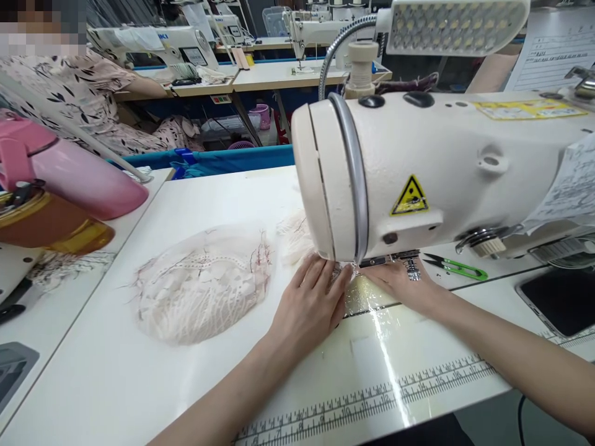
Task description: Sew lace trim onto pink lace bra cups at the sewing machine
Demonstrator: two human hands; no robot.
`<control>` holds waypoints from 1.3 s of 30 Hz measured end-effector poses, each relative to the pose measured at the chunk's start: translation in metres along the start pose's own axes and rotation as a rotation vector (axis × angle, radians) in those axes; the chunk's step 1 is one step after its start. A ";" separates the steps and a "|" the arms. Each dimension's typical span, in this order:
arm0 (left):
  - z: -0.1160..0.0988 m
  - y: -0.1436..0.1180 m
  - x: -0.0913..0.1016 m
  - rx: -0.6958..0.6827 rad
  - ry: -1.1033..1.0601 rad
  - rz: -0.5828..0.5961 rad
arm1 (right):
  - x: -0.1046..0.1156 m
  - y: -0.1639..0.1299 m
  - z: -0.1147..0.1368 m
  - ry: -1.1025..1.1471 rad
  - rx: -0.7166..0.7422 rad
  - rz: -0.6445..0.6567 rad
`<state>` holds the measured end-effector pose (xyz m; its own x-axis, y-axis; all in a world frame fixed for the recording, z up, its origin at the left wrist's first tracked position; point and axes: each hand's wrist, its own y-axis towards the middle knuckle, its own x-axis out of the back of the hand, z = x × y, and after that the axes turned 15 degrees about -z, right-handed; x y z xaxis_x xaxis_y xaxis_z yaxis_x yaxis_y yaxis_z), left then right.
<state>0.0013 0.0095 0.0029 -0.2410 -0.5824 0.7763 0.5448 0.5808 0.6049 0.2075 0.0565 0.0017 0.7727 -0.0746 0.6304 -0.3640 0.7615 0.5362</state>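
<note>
A white sewing machine (pixel 395 167) stands over the table, its needle area hidden behind the head. Just left of the presser foot, my left hand (pixel 311 297) lies palm down with fingers stretched out, pressing on pale fringed fabric (pixel 297 235). My right hand (pixel 400 282) reaches under the machine head from the right; its fingertips are hidden by the machine, so its grip does not show. A second piece of whitish lace fabric (pixel 204 285), fringed and with reddish threads, lies flat on the table to the left.
Green thread snips (pixel 458 266) and a dark phone (pixel 560 300) lie right of the machine. A ruler strip (pixel 353 406) runs along the front edge. A pink bottle (pixel 83 167) and an amber container (pixel 51 223) stand left. A person in patterned clothing (pixel 69 99) sits beyond.
</note>
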 end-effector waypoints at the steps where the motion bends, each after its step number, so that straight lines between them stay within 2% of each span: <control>1: 0.000 0.000 0.000 0.007 0.000 0.004 | -0.001 -0.002 0.000 -0.002 -0.035 -0.018; 5: -0.001 0.000 0.000 0.036 0.010 0.012 | -0.003 -0.006 0.002 -0.110 -0.053 -0.084; 11: -0.001 -0.007 -0.002 -0.102 -0.056 -0.017 | 0.002 -0.009 0.007 -0.340 0.244 -0.037; 15: 0.000 -0.008 -0.002 -0.070 -0.052 -0.023 | 0.000 -0.016 0.006 -0.464 0.350 -0.071; 28: 0.001 -0.001 -0.001 -0.009 -0.028 -0.065 | -0.011 -0.019 0.008 -0.642 0.378 -0.106; 39: 0.002 0.002 0.000 0.056 -0.088 0.013 | -0.011 -0.017 0.009 -0.526 0.286 -0.093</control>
<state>0.0005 0.0119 0.0048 -0.3053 -0.5242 0.7950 0.5034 0.6198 0.6020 0.2007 0.0388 -0.0095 0.4739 -0.4960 0.7276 -0.4895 0.5384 0.6859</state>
